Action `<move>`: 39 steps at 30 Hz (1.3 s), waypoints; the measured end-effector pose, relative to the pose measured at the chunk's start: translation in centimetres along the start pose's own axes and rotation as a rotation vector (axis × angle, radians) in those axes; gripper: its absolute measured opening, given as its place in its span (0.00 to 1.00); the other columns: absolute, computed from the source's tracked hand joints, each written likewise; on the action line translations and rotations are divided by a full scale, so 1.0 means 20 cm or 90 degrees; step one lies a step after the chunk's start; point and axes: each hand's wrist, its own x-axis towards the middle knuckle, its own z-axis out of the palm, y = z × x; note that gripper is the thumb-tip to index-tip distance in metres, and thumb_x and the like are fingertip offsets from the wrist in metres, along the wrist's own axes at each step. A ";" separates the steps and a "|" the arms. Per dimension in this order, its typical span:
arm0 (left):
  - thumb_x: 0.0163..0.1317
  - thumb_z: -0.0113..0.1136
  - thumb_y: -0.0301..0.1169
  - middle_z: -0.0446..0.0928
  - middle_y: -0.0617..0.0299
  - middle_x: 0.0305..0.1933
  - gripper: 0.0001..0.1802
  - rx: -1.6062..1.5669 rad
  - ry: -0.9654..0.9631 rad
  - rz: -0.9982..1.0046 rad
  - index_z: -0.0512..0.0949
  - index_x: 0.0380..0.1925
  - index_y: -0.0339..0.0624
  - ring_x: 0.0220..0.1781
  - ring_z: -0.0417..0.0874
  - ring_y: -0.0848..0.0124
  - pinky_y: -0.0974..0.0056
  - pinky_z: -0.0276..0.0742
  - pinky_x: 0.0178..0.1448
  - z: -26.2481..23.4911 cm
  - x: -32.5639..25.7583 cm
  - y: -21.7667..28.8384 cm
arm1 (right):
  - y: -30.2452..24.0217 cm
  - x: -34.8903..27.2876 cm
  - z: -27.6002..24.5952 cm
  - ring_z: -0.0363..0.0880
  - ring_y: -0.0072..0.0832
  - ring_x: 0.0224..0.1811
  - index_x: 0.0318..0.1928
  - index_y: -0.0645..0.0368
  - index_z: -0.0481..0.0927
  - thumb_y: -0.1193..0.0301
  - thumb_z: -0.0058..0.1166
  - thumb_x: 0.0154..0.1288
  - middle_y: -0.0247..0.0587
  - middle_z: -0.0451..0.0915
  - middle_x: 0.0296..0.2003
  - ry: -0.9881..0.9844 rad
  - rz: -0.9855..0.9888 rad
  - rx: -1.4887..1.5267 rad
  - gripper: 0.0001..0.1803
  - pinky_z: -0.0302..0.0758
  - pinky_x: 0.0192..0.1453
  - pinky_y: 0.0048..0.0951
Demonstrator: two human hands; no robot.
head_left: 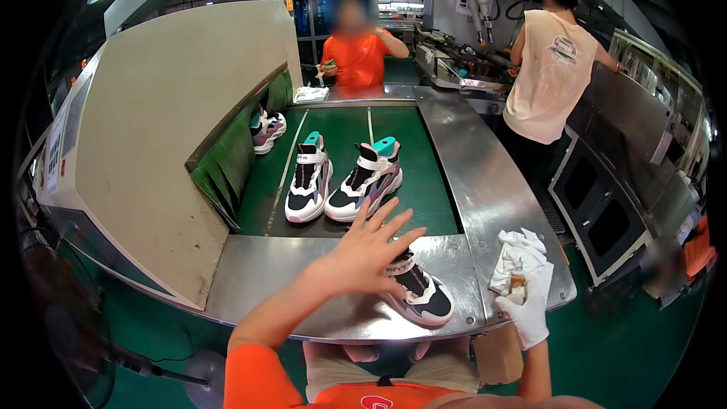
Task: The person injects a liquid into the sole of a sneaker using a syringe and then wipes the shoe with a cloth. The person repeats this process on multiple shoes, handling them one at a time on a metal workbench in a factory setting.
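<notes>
My bare left hand (365, 254) is open, fingers spread, just over a black, white and pink sneaker (425, 304) on the near steel edge. The hand hides the sneaker's rear part; whether they touch I cannot tell. My right hand (530, 309), in a white glove, is closed on a small yellow-brown piece (518, 288) beside a crumpled white cloth (516, 251). What that piece is does not show clearly. Beyond my left hand, a left sneaker (308, 183) and a right sneaker (365, 183) stand on the green conveyor belt (416, 174), with teal inserts in their openings.
Another sneaker (266, 130) sits by the green flap curtain (227, 167) of a beige machine housing (174, 106) on the left. Across the belt stands a person in orange (354, 60). At right, a person in a pale sleeveless top (551, 72) faces a machine (469, 68).
</notes>
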 end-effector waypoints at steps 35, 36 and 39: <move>0.62 0.57 0.32 0.81 0.62 0.50 0.10 -0.019 0.071 -0.159 0.76 0.45 0.53 0.53 0.81 0.66 0.66 0.74 0.55 0.05 -0.55 0.30 | -0.29 0.28 0.76 0.74 0.29 0.18 0.45 0.80 0.72 0.51 0.58 0.44 0.61 0.77 0.40 -0.611 0.155 0.482 0.41 0.75 0.25 0.26; 0.62 0.57 0.32 0.81 0.62 0.49 0.10 -0.021 0.069 -0.157 0.76 0.44 0.53 0.53 0.81 0.66 0.66 0.74 0.55 0.04 -0.54 0.29 | -0.28 0.29 0.75 0.75 0.29 0.18 0.45 0.81 0.72 0.52 0.58 0.44 0.62 0.78 0.40 -0.606 0.157 0.472 0.40 0.75 0.25 0.26; 0.63 0.56 0.32 0.81 0.61 0.48 0.10 -0.038 0.045 -0.156 0.76 0.44 0.53 0.51 0.82 0.66 0.66 0.75 0.54 0.02 -0.53 0.28 | -0.30 0.29 0.76 0.75 0.30 0.19 0.45 0.81 0.72 0.56 0.58 0.43 0.63 0.78 0.40 -0.607 0.176 0.452 0.37 0.75 0.25 0.26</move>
